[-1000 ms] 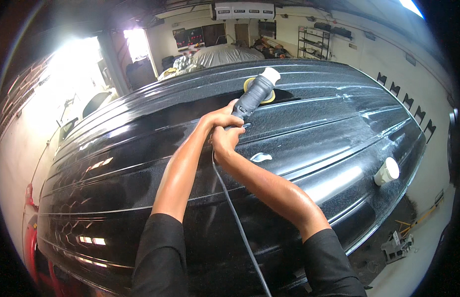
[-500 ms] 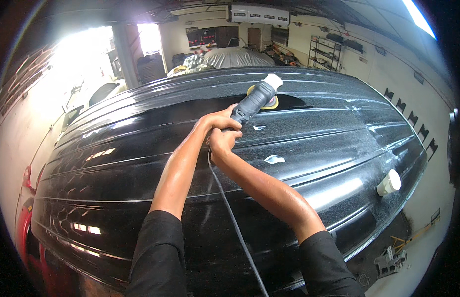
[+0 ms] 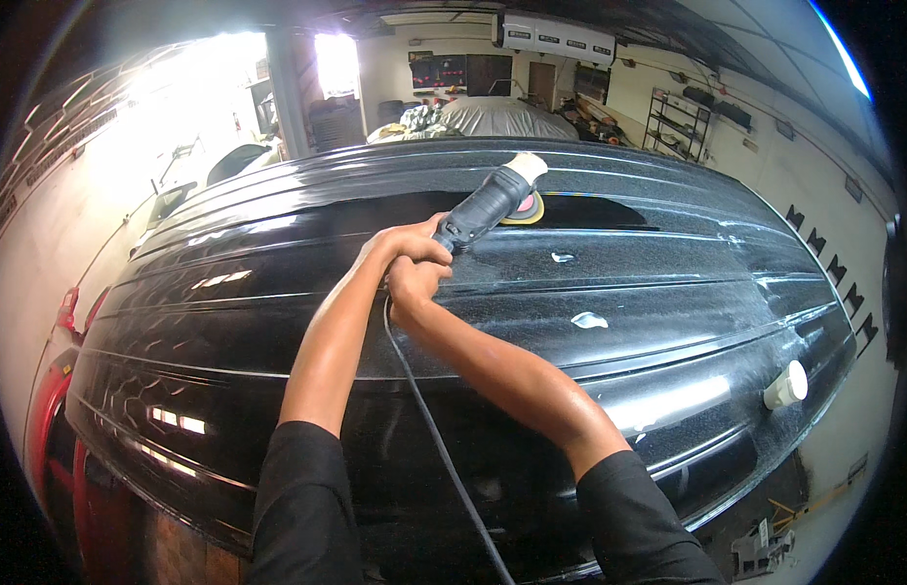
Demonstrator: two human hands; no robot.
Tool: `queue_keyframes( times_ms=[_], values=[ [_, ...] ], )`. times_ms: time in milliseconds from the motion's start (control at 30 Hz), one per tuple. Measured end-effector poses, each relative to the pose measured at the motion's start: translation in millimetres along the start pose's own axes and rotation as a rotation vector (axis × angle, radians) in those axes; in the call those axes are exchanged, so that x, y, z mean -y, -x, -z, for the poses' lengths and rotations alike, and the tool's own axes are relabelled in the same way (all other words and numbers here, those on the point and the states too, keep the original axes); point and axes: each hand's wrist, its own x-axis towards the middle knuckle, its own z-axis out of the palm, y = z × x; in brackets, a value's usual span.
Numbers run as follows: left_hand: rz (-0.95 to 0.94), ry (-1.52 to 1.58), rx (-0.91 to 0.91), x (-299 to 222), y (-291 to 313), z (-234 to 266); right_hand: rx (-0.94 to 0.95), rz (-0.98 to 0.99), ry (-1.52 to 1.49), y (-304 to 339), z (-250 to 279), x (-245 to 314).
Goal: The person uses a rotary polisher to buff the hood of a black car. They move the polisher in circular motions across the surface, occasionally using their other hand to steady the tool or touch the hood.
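Observation:
Both my hands are wrapped around the grip of a black polisher [image 3: 478, 210] with a pale cap at its far end. My left hand [image 3: 414, 241] holds it just behind the body, and my right hand [image 3: 417, 283] closes around the handle's near end. Its yellow-edged round pad [image 3: 528, 211] rests on a glossy black ribbed vehicle roof [image 3: 492, 336]; the body partly hides the pad. A dark power cord [image 3: 444, 454] runs from the handle down between my forearms. To the right of the tool, two whitish blobs of paste [image 3: 589, 320] lie on the dusty-looking panel.
A white cup [image 3: 786, 386] stands on the roof near its right edge. Beyond the far edge is a vehicle under a grey cover [image 3: 507, 119]. A metal shelf rack [image 3: 678, 125] stands by the right wall, and red equipment [image 3: 52, 405] is at the left.
My hands have drawn the polisher leftward along the roof, away from the paste blobs. The whole view has turned slightly left, so the surroundings appear farther right.

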Motion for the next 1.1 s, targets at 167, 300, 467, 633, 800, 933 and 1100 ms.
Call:
queue_keyframes(
  times_ms=[167, 300, 467, 633, 800, 933, 1100],
  values=[
    [-0.05, 0.004, -0.024, 9, 37, 15, 0.07, -0.05, -0.032, 33, -19, 2],
    [0.003, -0.047, -0.08, 25, 65, 27, 0.127, -0.028, -0.048, 46, -35, -8],
    [0.174, -0.065, -0.177, 50, 95, 29, 0.268, -0.09, -0.044, 63, -45, -20],
    [0.266, -0.009, -0.269, 58, 128, 35, 0.312, -0.038, 0.081, 63, -66, -43],
    [0.426, 0.073, -0.391, 48, 153, 27, 0.514, -0.063, 0.005, 77, -53, -41],
    [0.482, 0.308, -0.499, 33, 151, 16, 0.627, 0.056, 0.066, 64, -27, -25],
    [0.37, 0.502, -0.552, -31, 107, -9, 0.546, 0.237, 0.226, 20, 27, 16]
  ],
)
